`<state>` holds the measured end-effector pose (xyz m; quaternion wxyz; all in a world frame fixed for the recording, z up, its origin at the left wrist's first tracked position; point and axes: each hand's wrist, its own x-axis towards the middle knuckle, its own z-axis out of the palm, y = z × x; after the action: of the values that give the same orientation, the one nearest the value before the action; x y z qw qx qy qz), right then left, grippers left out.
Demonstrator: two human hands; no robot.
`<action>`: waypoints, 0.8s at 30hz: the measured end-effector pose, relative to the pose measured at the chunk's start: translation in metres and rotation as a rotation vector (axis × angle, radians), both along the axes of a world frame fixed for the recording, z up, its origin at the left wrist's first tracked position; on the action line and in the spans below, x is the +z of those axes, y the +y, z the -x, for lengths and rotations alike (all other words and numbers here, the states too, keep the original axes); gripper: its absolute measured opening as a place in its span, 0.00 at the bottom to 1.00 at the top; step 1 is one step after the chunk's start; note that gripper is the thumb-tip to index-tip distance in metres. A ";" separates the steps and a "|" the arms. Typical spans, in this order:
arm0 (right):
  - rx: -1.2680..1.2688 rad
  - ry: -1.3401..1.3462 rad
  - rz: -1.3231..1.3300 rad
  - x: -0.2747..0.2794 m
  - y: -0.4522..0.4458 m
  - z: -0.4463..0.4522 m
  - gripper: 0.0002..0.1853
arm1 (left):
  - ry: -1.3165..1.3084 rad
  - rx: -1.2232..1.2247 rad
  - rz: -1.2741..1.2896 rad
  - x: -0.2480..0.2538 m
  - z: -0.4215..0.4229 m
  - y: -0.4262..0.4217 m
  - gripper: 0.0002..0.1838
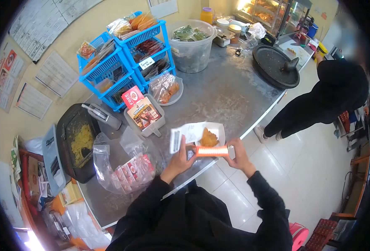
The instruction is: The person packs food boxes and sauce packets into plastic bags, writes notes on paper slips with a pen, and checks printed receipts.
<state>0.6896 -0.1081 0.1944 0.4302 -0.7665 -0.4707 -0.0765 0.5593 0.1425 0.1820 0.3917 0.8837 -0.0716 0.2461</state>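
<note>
A paper takeaway box (212, 151) with an orange front wall and white inside stands open at the table's near edge. Inside it lies a golden-brown fried piece (209, 137), which looks like chicken. My left hand (178, 162) is closed on the box's left front corner, by the raised printed flap. Its right front corner is pinched between the thumb and fingers of my right hand (239, 158). Left of my left hand, a clear plastic bag (109, 167) holds several small red-and-white printed packets (130, 172).
On the metal table (222, 98) stand blue basket racks (128, 62), a tub of leaves (191, 50), a printed-card container (145, 115) and a stone mortar (272, 67). A black tray (78, 142) of yellow food lies left. Another person (327, 96) stands beyond the table's right edge.
</note>
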 end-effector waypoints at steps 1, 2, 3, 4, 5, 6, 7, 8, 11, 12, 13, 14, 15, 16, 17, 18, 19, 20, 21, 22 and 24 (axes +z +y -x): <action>-0.107 0.155 -0.061 -0.001 0.005 0.006 0.20 | -0.001 0.042 0.149 -0.002 -0.004 -0.007 0.56; -0.141 0.180 -0.079 -0.004 0.009 0.005 0.17 | 0.049 0.062 0.181 -0.001 -0.011 -0.011 0.58; -0.179 0.307 -0.121 -0.006 0.015 0.004 0.16 | 0.014 0.068 0.170 -0.002 -0.019 -0.015 0.57; -0.218 0.433 -0.165 -0.009 0.020 0.003 0.15 | -0.022 0.073 0.157 -0.002 -0.028 -0.018 0.57; -0.256 0.560 -0.210 -0.014 0.026 0.000 0.15 | -0.058 0.078 0.143 -0.002 -0.037 -0.019 0.57; -0.268 0.550 -0.263 -0.023 0.032 -0.006 0.14 | -0.034 0.089 0.154 0.006 -0.043 -0.021 0.56; -0.253 0.601 -0.294 -0.029 0.036 -0.011 0.14 | -0.042 0.142 0.083 0.012 -0.049 -0.020 0.55; -0.236 0.650 -0.324 -0.033 0.040 -0.018 0.14 | -0.053 0.196 0.012 0.018 -0.056 -0.018 0.55; -0.176 0.844 -0.385 -0.062 0.045 -0.035 0.14 | 0.049 0.180 0.311 0.001 -0.068 -0.015 0.53; -0.182 0.913 -0.371 -0.059 0.046 -0.036 0.14 | 0.069 0.188 0.327 -0.002 -0.070 -0.013 0.53; -0.187 0.982 -0.357 -0.056 0.047 -0.037 0.14 | 0.088 0.198 0.342 -0.005 -0.071 -0.011 0.53; -0.194 0.978 -0.361 -0.053 0.048 -0.036 0.15 | 0.111 0.201 0.400 -0.007 -0.072 -0.010 0.53; -0.202 0.973 -0.366 -0.050 0.050 -0.036 0.15 | 0.134 0.203 0.459 -0.010 -0.072 -0.010 0.53; -0.210 0.967 -0.369 -0.047 0.050 -0.036 0.15 | 0.156 0.204 0.518 -0.012 -0.074 -0.011 0.53; -0.224 0.967 -0.342 -0.046 0.050 -0.036 0.15 | 0.111 0.202 0.544 -0.019 -0.078 -0.010 0.53; -0.238 0.967 -0.315 -0.045 0.049 -0.037 0.15 | 0.067 0.201 0.571 -0.025 -0.082 -0.010 0.53; -0.251 0.967 -0.287 -0.044 0.048 -0.036 0.14 | 0.022 0.200 0.596 -0.032 -0.084 -0.011 0.53; -0.244 0.964 -0.301 -0.045 0.050 -0.035 0.15 | 0.020 0.197 0.606 -0.032 -0.084 -0.011 0.53; -0.236 0.960 -0.315 -0.046 0.052 -0.034 0.15 | 0.018 0.194 0.615 -0.031 -0.085 -0.011 0.53; -0.227 0.955 -0.330 -0.046 0.054 -0.034 0.15 | 0.013 0.191 0.623 -0.030 -0.085 -0.011 0.53; -0.171 0.941 -0.322 -0.052 0.052 -0.034 0.15 | 0.047 0.237 0.387 -0.024 -0.082 -0.005 0.54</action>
<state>0.7239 -0.0559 0.1425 0.7006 -0.6778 -0.1437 0.1708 0.6410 0.1377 0.1581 0.5238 0.7998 0.0904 0.2788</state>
